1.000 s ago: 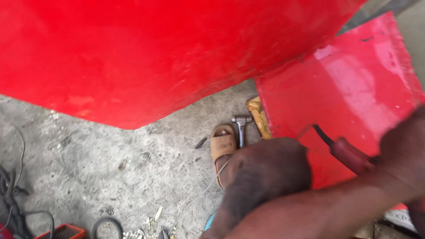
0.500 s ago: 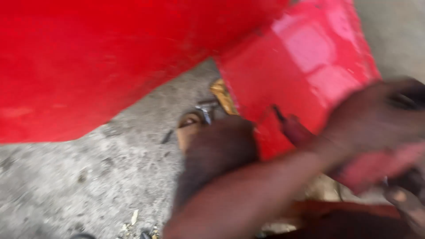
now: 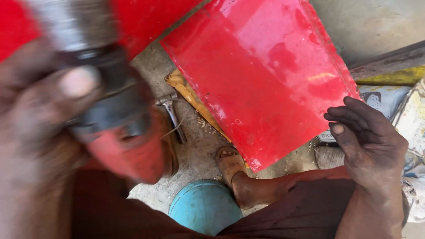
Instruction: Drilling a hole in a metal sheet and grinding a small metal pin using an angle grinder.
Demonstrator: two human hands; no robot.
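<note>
1. Red metal panel (image 3: 261, 75) now fills the upper middle of view, tilted; a second ago it sat at the right edge, so the view has swung over it.
2. Left hand (image 3: 48, 106), blurred and raised close to the camera, grips a red-handled tool (image 3: 117, 132); earlier that tool was lower right.
3. Right hand (image 3: 369, 141) is open and empty, fingers curled, touching the panel's lower right edge.
4. Ground: grey concrete floor (image 3: 199, 146) with a hammer (image 3: 170, 113), a blue drum (image 3: 206, 206), and a bare foot (image 3: 230, 161).
</note>
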